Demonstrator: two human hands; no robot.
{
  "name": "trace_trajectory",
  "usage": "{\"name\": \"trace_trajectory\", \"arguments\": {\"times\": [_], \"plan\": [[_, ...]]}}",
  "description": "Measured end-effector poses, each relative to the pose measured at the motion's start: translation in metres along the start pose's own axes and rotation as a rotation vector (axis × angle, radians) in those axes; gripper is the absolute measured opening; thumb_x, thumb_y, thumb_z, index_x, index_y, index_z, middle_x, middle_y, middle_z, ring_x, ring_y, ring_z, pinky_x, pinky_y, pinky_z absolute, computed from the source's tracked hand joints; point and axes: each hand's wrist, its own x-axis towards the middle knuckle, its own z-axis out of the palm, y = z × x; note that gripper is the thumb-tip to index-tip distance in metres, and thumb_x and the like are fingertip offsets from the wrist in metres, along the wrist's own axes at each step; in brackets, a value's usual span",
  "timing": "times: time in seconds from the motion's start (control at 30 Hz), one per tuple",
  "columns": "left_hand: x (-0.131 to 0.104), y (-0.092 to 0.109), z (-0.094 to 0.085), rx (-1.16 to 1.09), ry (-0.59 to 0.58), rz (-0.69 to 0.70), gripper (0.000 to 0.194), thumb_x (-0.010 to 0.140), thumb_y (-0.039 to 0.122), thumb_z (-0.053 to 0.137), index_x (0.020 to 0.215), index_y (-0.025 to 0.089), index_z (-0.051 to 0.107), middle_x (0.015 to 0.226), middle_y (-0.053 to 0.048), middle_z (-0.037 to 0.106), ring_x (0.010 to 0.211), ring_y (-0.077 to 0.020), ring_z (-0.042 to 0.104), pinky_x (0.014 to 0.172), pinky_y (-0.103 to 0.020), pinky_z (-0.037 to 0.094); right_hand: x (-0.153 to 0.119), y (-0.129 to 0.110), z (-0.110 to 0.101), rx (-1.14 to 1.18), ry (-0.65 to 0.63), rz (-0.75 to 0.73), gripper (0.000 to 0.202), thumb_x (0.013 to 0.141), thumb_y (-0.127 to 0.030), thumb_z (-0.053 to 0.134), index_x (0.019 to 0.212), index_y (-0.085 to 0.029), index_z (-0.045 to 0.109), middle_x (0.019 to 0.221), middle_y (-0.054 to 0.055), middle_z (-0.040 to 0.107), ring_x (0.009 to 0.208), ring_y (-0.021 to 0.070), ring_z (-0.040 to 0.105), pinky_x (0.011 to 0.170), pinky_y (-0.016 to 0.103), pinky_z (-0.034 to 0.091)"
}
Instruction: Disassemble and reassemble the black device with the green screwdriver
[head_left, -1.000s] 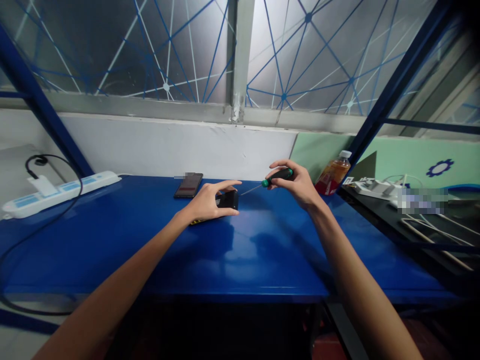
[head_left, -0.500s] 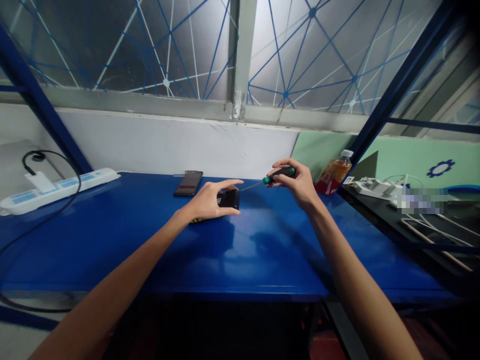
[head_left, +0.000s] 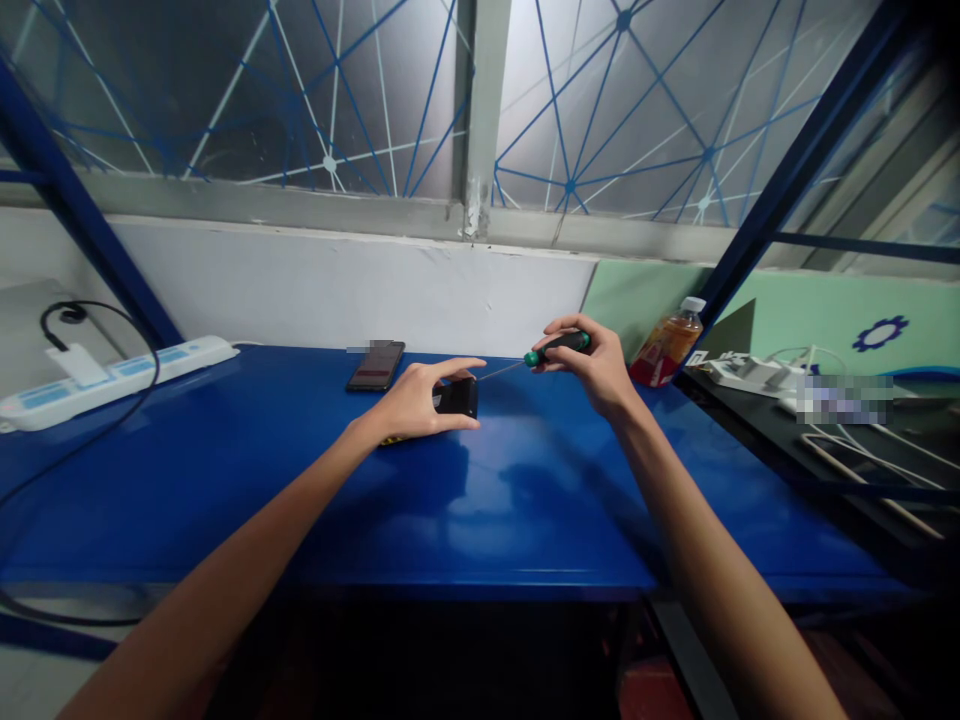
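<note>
Little's moved: your right hand [head_left: 604, 370] holds the driver [head_left: 562, 347], tip by the box [head_left: 459, 399] your left hand [head_left: 409, 402] grips, so aim looks steady.

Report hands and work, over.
Left hand around black device. Right hand holding screwdriver, tip by device's edge. Phone beyond left hand, outside both grips.

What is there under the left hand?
Under the left hand, a black object shows between thumb and fingers, and a yellow-black edge by the wrist. The hand hides the rest; whether they join is unclear.
</note>
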Motion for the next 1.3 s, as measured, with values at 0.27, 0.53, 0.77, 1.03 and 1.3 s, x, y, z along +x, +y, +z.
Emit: {"name": "trace_trajectory", "arguments": {"times": [0.27,0.53,0.77,1.03,1.3], "plan": [[0.000,0.001,-0.001,0.000,0.014,0.002,0.072,0.070,0.042,0.078,0.135,0.027,0.051,0.121,-0.008,0.066,0.111,-0.0269,0.062,0.092,-0.041,0.050,-0.001,0.000,0.000,0.011,0.004,-0.003,0.023,0.069,-0.018,0.070,0.090,-0.017,0.063,0.078,0.004,0.073,0.063,0.0185,0.070,0.064,0.036,0.061],[0.000,0.002,0.000,0.017,0.008,0.005,0.073,0.070,0.044,0.078,0.136,0.027,0.051,0.121,-0.009,0.067,0.111,-0.0275,0.062,0.092,-0.042,0.050,0.001,0.001,-0.001,0.017,-0.005,0.033,0.024,0.070,-0.024,0.075,0.089,-0.017,0.062,0.077,0.003,0.072,0.060,0.0170,0.070,0.060,0.033,0.061],[0.000,0.003,0.002,0.088,-0.016,0.006,0.074,0.070,0.047,0.077,0.136,0.028,0.052,0.125,-0.008,0.066,0.111,-0.0289,0.063,0.094,-0.042,0.049,0.001,0.004,0.002,0.060,0.067,0.212,0.032,0.065,-0.033,0.084,0.078,-0.015,0.061,0.066,0.003,0.069,0.051,0.0174,0.068,0.058,0.036,0.063],[0.000,0.001,0.004,0.162,-0.090,-0.034,0.073,0.071,0.048,0.076,0.138,0.033,0.050,0.131,-0.006,0.062,0.118,-0.0324,0.058,0.097,-0.046,0.045,0.003,0.021,-0.004,-0.082,0.025,0.355,0.044,0.075,-0.056,0.073,0.066,-0.014,0.062,0.048,0.008,0.065,0.033,0.0151,0.057,0.029,0.024,0.047],[-0.001,-0.020,0.019,0.279,-0.232,-0.098,0.082,0.067,0.053,0.077,0.141,0.035,0.046,0.125,-0.009,0.066,0.111,-0.0365,0.061,0.088,-0.048,0.048,-0.007,0.056,-0.027,-0.190,-0.467,0.536,0.044,0.078,-0.054,0.068,0.061,-0.013,0.063,0.044,-0.003,0.054,0.032,0.0035,0.034,0.030,0.016,0.023]]}}
